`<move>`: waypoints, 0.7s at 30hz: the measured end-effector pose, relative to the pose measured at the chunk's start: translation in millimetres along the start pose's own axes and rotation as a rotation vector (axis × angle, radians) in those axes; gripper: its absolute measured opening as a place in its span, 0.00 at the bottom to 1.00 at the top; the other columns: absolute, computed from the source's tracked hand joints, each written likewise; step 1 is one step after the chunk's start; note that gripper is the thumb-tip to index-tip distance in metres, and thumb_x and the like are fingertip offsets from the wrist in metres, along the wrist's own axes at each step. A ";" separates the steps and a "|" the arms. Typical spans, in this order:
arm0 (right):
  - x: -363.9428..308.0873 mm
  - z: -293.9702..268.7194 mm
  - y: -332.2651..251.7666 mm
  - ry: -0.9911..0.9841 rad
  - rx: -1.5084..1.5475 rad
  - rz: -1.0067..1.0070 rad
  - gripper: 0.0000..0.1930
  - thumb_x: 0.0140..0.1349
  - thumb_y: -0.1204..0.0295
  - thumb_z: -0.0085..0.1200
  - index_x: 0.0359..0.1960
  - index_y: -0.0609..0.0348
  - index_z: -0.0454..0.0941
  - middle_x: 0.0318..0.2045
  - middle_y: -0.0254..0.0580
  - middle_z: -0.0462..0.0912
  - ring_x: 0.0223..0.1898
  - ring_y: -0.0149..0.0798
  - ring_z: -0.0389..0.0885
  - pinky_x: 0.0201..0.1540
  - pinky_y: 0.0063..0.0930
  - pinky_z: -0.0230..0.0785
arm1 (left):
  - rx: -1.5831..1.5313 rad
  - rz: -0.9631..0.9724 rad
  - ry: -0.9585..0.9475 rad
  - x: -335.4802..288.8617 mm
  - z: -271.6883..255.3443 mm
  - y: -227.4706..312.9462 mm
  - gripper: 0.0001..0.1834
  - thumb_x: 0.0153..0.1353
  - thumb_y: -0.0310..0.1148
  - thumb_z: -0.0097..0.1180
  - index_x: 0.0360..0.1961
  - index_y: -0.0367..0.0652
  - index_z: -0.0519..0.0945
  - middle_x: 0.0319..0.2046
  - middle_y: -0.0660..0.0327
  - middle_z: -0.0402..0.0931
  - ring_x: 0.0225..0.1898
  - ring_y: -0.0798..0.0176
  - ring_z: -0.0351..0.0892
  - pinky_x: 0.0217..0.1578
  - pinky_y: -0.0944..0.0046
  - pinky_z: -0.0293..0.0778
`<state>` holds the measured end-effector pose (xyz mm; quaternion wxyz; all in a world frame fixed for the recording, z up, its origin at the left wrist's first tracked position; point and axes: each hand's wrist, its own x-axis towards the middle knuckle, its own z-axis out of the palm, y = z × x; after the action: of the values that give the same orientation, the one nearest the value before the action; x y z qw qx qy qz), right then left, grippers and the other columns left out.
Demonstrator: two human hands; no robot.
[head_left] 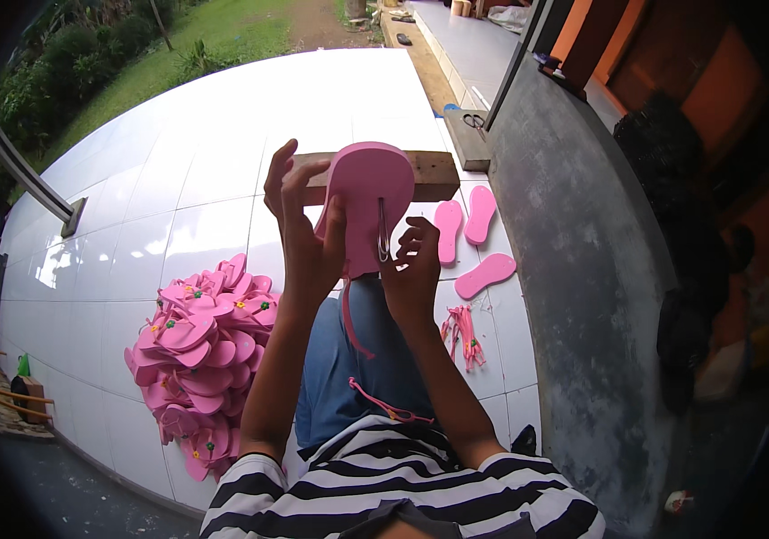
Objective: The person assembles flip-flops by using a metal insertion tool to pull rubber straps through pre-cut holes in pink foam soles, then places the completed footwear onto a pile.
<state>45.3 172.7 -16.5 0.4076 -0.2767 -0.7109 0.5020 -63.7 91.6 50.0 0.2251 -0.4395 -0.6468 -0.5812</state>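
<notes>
Pink sole, pink straps, blue jeans; black-and-white striped shirt

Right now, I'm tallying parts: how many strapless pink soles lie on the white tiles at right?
3: left sole and right sole side by side near the wooden block, third sole lower in view. Others may hide underneath.

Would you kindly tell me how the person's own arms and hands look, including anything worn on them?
The left hand and right hand are without gloves, and no watch or bracelet shows at either wrist. The forearms are uncovered below loose sleeves with black and white stripes, matching the shirt.
</notes>
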 end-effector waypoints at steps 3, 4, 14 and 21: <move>-33.6 7.0 21.9 -0.178 0.123 0.096 0.41 0.58 0.63 0.67 0.66 0.59 0.53 0.44 0.45 0.71 0.46 0.38 0.77 0.45 0.29 0.74 | -0.014 0.070 0.074 -41.2 -21.2 -8.1 0.10 0.57 0.24 0.54 0.41 0.41 0.75 0.57 0.47 0.67 0.56 0.50 0.68 0.56 0.52 0.67; -46.7 8.4 35.4 -0.284 0.213 0.130 0.43 0.59 0.64 0.66 0.69 0.57 0.50 0.49 0.47 0.71 0.48 0.39 0.76 0.50 0.31 0.74 | -0.056 0.130 0.030 -54.1 -24.3 -9.9 0.08 0.54 0.23 0.54 0.37 0.41 0.76 0.52 0.50 0.72 0.51 0.53 0.72 0.53 0.54 0.70; -129.0 -23.8 53.5 -0.899 0.661 0.474 0.12 0.70 0.68 0.49 0.50 0.62 0.74 0.42 0.39 0.79 0.40 0.30 0.79 0.46 0.26 0.73 | -0.079 0.347 -0.645 -119.3 -23.5 -2.6 0.14 0.38 0.34 0.64 0.29 0.46 0.76 0.45 0.61 0.78 0.54 0.48 0.74 0.52 0.49 0.73; -109.9 -80.1 39.7 -0.530 0.170 0.334 0.09 0.70 0.67 0.52 0.40 0.61 0.79 0.24 0.30 0.77 0.26 0.20 0.71 0.27 0.17 0.62 | 0.080 0.404 -0.679 -117.1 -29.1 7.6 0.16 0.44 0.35 0.67 0.37 0.49 0.81 0.43 0.63 0.79 0.51 0.54 0.77 0.53 0.50 0.73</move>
<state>169.9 137.2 -73.8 0.1418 -0.2142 -0.6927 0.6740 -3.9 27.5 -33.2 0.1253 -0.7159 -0.6070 -0.3213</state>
